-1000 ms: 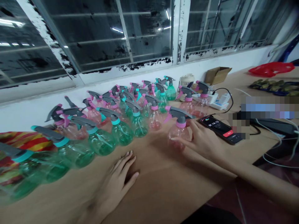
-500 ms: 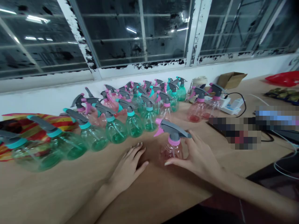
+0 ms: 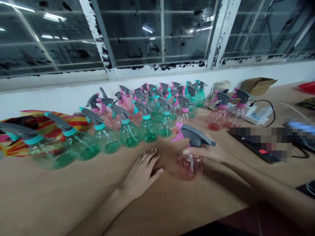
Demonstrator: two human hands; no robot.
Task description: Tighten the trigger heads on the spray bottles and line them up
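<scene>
A pink spray bottle (image 3: 188,167) with a grey and pink trigger head stands before me, its clear body tinted red. My right hand (image 3: 205,149) is wrapped round its neck, the thumb lying across the front just below the head; the other fingers are partly hidden behind it. My left hand (image 3: 144,172) lies on the table to the left of the bottle, fingers stretched out and holding nothing. Beyond my hands runs a row of green spray bottles (image 3: 130,134) with turquoise collars. Behind that row crowd more pink and green spray bottles.
Two pink spray bottles (image 3: 218,119) stand at the right beside a white power strip (image 3: 258,114). A dark phone-like device (image 3: 265,152), partly blurred out, lies nearer. Farther back are a cream tub (image 3: 220,91) and a cardboard box (image 3: 258,85). A red-yellow bag (image 3: 54,123) lies left.
My right hand has shifted its grip from the bottle's body up to its neck. The view has swung a little left, so things appear farther right. My left hand still rests flat.
</scene>
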